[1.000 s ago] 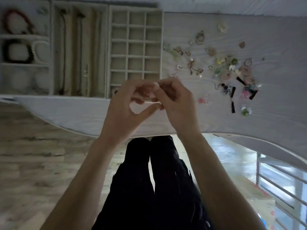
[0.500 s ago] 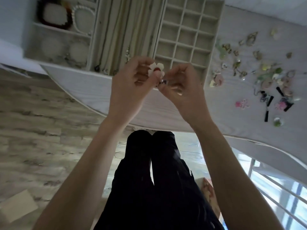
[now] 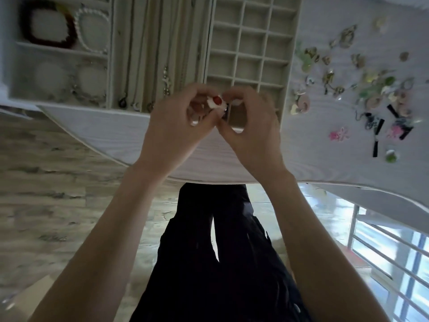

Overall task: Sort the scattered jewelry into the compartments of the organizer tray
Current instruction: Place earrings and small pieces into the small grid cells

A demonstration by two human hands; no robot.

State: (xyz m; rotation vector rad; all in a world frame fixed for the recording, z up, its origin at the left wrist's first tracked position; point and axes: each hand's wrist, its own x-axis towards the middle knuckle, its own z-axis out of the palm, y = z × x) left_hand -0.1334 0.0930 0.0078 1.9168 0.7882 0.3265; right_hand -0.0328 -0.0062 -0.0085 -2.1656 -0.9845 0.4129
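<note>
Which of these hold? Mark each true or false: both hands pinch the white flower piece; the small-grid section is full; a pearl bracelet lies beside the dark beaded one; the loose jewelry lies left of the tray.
1. Both the left hand and right hand pinch the white flower piece. True.
2. The small-grid section is full. False: its visible cells look empty.
3. A pearl bracelet lies beside the dark beaded bracelet. True.
4. The loose jewelry lies left of the tray. False: it lies to its right.

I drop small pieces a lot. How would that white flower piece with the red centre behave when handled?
The white flower piece looks small and stiff, probably light, since fingertips of the left hand and right hand alone pinch it. Its flat petals suggest it would lie still, not roll. Thin petals may be fragile.
</note>
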